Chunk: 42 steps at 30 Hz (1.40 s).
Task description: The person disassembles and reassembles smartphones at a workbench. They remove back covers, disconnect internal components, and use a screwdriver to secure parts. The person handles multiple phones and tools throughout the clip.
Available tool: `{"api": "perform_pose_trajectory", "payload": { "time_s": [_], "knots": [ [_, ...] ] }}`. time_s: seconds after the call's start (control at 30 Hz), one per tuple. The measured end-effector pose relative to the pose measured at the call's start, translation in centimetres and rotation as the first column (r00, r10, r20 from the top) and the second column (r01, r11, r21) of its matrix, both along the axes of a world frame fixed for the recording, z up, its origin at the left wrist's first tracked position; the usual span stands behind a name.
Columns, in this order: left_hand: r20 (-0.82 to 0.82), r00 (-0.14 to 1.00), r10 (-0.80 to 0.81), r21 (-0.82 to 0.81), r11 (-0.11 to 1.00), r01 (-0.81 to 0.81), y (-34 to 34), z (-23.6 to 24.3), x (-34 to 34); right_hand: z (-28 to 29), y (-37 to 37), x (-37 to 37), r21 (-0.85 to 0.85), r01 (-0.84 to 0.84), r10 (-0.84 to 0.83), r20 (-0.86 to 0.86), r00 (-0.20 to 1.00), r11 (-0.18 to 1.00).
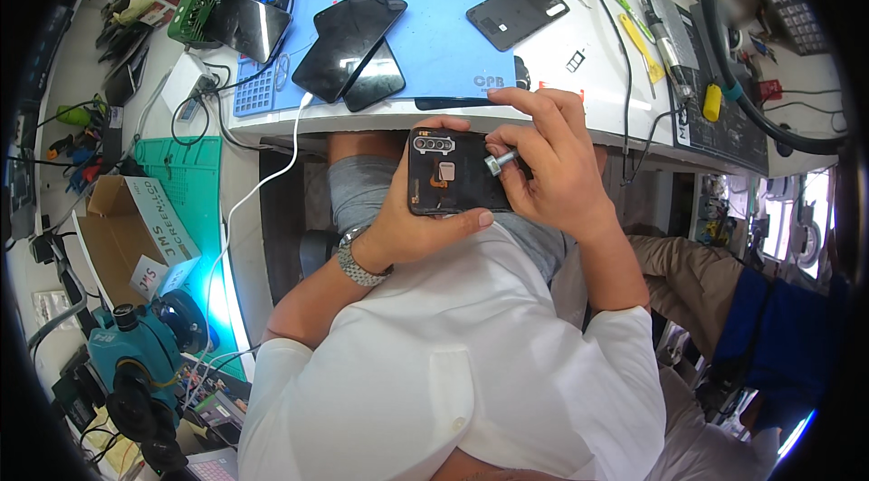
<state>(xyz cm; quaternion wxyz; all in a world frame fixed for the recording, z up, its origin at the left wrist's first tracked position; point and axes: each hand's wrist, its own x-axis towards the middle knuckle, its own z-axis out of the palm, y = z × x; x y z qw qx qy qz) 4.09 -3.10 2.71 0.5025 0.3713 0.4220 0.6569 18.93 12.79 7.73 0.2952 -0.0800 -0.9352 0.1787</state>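
A black phone (471, 187) lies across my left hand (396, 226), back side up and without its back cover. Its thumb presses along the lower edge, while fingers wrap round the far edge. Several camera lenses (434, 144) and an orange flex cable (441, 179) show on the exposed back. Between the fingertips of my right hand (566, 180) is a small silver metal piece (495, 163) with a short shaft, held over the phone's right part. What kind of piece it is, I cannot make out. My right hand covers the phone's right end.
Across the white bench lies a blue mat (430, 56) with two dark phones (350, 42) and a removed back cover (517, 16). A white cable (258, 187) hangs off the bench's front edge. At lower left stands a teal microscope (136, 354) beside an opened cardboard box (118, 232).
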Motion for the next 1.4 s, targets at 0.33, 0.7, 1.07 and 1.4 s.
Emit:
{"api": "perform_pose_trajectory", "payload": {
  "time_s": [0.33,0.7,1.07,1.4],
  "knots": [
    [0.019,0.999,-0.032,0.026,0.999,0.032,0.2,0.3,0.2,-0.6,-0.1,-0.2,0.097,0.033,-0.029,-0.041,0.999,0.995],
    [-0.051,0.998,-0.03,0.04,0.999,0.032,0.0,0.5,0.3,-0.8,0.2,-0.2,0.066,0.021,-0.016,-0.07,0.997,0.998],
    [-0.086,0.996,-0.026,-0.006,1.0,0.026,0.1,0.3,1.3,-0.3,0.5,-0.1,-0.102,-0.028,0.02,-0.078,0.997,0.994],
    [-0.025,1.0,-0.01,-0.068,0.998,0.008,0.4,1.0,1.3,-2.7,1.3,0.7,-0.311,0.01,-0.041,-0.095,0.995,0.95]
  ]
}}
